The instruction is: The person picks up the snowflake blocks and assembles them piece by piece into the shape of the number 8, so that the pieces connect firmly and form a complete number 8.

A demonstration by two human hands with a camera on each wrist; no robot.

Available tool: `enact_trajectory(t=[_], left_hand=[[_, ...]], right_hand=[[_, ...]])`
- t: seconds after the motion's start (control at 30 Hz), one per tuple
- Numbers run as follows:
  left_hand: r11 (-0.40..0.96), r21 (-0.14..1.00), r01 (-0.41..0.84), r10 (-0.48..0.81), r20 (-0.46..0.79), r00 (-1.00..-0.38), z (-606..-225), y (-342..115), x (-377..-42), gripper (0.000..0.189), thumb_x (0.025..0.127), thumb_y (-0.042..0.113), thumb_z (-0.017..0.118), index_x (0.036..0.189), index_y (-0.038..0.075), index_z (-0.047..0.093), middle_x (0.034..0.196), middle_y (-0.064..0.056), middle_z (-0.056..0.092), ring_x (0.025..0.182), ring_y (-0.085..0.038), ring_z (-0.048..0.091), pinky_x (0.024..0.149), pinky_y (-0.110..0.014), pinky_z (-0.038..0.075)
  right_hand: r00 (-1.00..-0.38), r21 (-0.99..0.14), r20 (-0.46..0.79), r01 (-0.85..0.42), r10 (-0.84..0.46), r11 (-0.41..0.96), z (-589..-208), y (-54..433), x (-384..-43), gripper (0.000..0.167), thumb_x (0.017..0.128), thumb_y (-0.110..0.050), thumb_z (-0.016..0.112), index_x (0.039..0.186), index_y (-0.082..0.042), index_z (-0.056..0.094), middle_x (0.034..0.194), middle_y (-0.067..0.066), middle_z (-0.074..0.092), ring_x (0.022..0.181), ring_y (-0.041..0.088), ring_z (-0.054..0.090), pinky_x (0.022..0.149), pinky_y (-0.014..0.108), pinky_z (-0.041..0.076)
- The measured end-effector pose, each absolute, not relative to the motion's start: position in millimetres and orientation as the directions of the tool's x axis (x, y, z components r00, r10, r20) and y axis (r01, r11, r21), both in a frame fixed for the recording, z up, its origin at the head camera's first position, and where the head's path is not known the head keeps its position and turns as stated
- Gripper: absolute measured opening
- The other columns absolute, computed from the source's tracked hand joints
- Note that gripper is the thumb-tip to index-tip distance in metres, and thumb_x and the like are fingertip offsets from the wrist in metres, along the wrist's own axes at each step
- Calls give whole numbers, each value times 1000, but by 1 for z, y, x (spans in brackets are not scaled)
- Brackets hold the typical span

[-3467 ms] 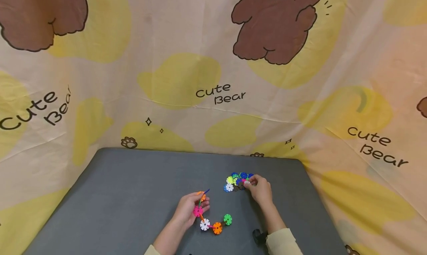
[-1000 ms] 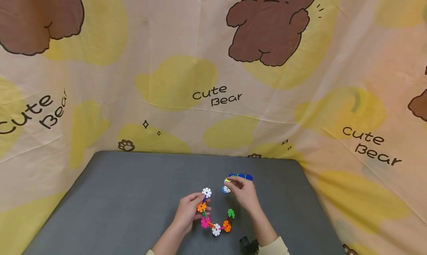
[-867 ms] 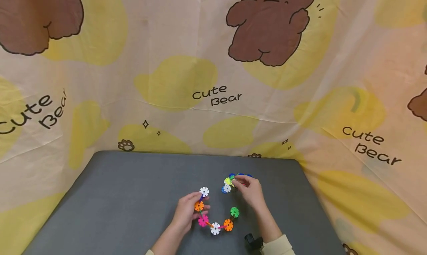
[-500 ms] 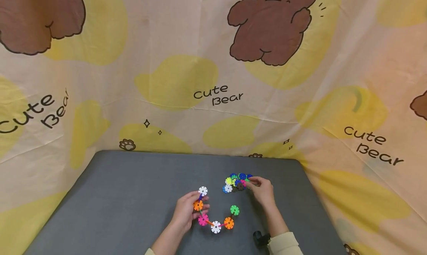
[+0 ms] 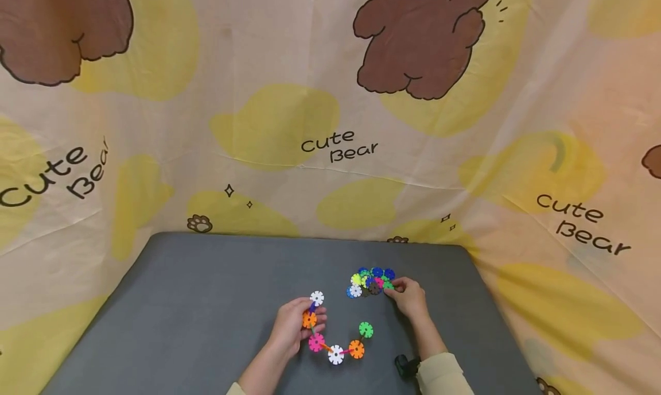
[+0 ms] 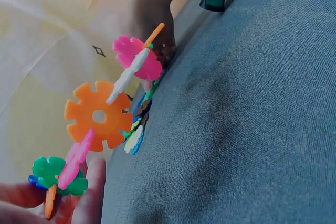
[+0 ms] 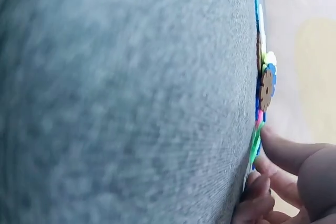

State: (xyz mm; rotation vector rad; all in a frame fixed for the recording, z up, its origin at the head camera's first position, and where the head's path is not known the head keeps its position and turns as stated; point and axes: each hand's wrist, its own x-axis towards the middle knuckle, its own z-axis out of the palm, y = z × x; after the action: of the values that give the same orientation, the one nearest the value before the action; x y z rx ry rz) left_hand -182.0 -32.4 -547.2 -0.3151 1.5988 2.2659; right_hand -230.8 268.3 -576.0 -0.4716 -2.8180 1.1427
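One disc chain (image 5: 336, 351) in left fingers (image 5: 298, 305), green disc (image 5: 388, 286) in right fingers (image 7: 286, 151)

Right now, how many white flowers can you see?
3: a white flower at the end of the chain by the left hand, another white flower at its near bend, and a third white flower in the pile. More may be hidden there.
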Motion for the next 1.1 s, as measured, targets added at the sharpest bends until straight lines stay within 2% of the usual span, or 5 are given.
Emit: enact_trajectory(t=[0.13,0.27,0.7,0.97,1.1], left_hand=[[-285,869,-405,160,-374,-914,-546,-32,-181,41,104,14,48,135,-13,45,95,-14,75,77,-17,74,72,-37,62],[-264,876,-404,174,-369,-913,-545,-32,-181,44,105,17,50,137,-13,45,100,-17,74,79,-18,74,74,-38,62],[-236,892,-385,160,-355,-921,-543,-34,-181,42,106,18,49,135,-13,46,104,-20,74,78,-19,73,74,-40,62],[-182,917,-356,135,-335,-932,-541,-34,-179,37,106,19,50,127,-11,54,103,-23,73,76,-20,73,72,-39,62],[-157,923,-351,129,-333,-934,-540,-33,-180,36,106,20,51,126,-10,55,104,-24,73,76,-20,73,72,-38,62]], right_hand=[[-949,-667,-71,275,308,692,-576,266,-230,22,88,-21,80,95,-6,67,84,7,60,74,23,53,66,36,44],[-949,-688,-67,268,309,674,-571,261,-225,22,86,-20,81,86,-7,64,79,6,60,70,22,53,62,33,43],[-980,-814,18,100,197,572,-541,218,-204,16,86,-20,81,91,-8,72,80,2,69,71,15,58,62,29,49],[-984,-836,152,-75,97,544,-524,186,-192,12,82,-22,85,85,-13,77,78,-1,74,69,10,65,61,25,52],[-982,-836,169,-101,79,539,-522,173,-189,7,83,-23,84,86,-18,79,79,-4,74,68,7,65,62,23,54]])
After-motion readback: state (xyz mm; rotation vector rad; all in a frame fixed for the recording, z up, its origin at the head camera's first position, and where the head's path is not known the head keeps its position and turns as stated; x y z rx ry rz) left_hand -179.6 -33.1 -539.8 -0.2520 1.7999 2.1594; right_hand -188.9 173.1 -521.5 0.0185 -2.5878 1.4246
